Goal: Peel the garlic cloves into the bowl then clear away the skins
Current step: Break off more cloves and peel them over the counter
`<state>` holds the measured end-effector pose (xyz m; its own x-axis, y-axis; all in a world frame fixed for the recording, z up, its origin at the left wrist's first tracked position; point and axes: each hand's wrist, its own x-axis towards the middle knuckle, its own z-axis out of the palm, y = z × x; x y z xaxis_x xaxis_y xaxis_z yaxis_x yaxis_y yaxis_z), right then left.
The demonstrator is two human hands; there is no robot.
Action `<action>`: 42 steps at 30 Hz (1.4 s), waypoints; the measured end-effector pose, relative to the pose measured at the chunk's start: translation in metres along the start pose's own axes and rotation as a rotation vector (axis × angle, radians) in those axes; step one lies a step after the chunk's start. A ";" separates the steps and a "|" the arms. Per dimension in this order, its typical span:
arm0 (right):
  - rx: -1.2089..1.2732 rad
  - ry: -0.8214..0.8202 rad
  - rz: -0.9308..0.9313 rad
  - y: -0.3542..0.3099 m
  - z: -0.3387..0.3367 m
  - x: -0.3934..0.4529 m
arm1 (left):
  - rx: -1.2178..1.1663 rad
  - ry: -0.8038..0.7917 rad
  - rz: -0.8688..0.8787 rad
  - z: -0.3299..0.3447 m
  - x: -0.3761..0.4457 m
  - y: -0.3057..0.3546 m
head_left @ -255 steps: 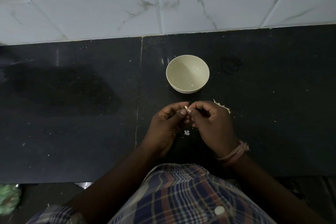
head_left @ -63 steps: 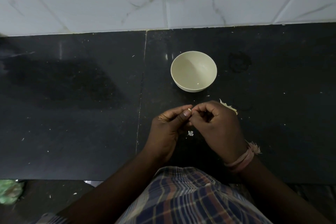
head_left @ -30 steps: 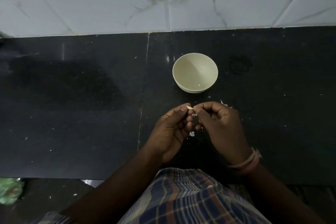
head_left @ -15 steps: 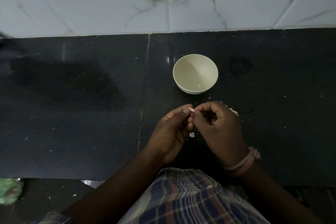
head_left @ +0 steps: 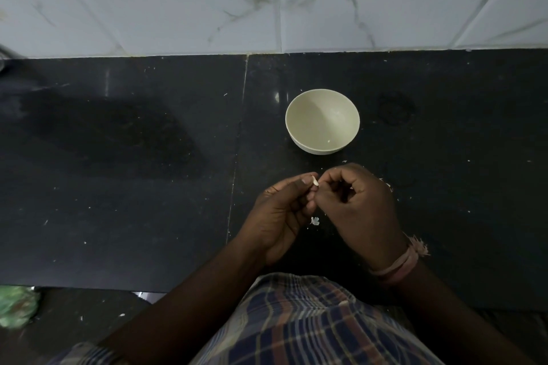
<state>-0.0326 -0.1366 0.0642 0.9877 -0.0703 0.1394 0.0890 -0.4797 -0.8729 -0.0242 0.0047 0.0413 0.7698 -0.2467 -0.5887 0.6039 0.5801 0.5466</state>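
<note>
A small pale garlic clove point(head_left: 315, 180) is pinched between the fingertips of my left hand point(head_left: 284, 210) and my right hand point(head_left: 360, 204), just above the black counter. Both hands meet at the clove, and most of it is hidden by my fingers. The cream bowl point(head_left: 299, 109) stands upright a short way beyond my hands; only a tiny pale speck shows inside it. A scrap of garlic skin point(head_left: 315, 220) lies on the counter below my hands. More skins point(head_left: 387, 186) peek out behind my right hand.
The black counter point(head_left: 118, 187) runs the full width and ends at a white marble-tiled wall point(head_left: 267, 0). Small white flecks dot the surface. A green bag point(head_left: 16, 307) lies on the floor at the lower left, below the counter's front edge.
My hands stay together at the clove, with only small finger movements as they work at it. The bowl has not moved; the view shifted slightly.
</note>
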 end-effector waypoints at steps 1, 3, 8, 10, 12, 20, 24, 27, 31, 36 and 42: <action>0.012 0.007 0.020 0.000 0.000 0.000 | 0.004 -0.007 0.003 0.000 0.000 0.001; 0.012 0.014 0.035 0.001 0.000 0.000 | 0.025 -0.014 0.033 0.001 0.000 0.001; -0.016 0.041 0.044 0.005 0.002 0.000 | 0.095 -0.022 0.103 0.004 -0.001 0.002; -0.002 0.031 0.037 0.005 0.001 0.001 | 0.111 -0.032 0.110 0.004 -0.001 0.002; -0.012 0.016 0.018 0.004 0.001 0.001 | 0.135 -0.036 0.107 0.003 -0.001 0.002; 0.151 0.044 0.163 0.002 0.006 0.001 | 0.040 -0.099 0.074 0.006 -0.005 0.002; 0.153 0.070 0.181 0.007 0.006 0.002 | -0.038 -0.111 0.051 0.004 -0.005 0.001; 0.174 0.081 0.178 0.010 0.005 -0.001 | -0.091 -0.117 0.029 0.003 -0.004 0.000; 0.154 0.073 0.165 0.010 0.002 -0.003 | -0.104 -0.122 0.020 0.002 -0.004 -0.001; 0.091 0.118 0.152 0.008 0.004 -0.003 | -0.105 -0.105 0.052 0.003 -0.005 -0.003; 0.077 0.038 0.073 0.011 0.004 -0.004 | -0.076 -0.080 0.093 0.001 -0.004 -0.002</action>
<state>-0.0354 -0.1377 0.0520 0.9865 -0.1368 0.0901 0.0276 -0.4035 -0.9146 -0.0283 0.0040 0.0432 0.8376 -0.2486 -0.4864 0.5141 0.6598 0.5481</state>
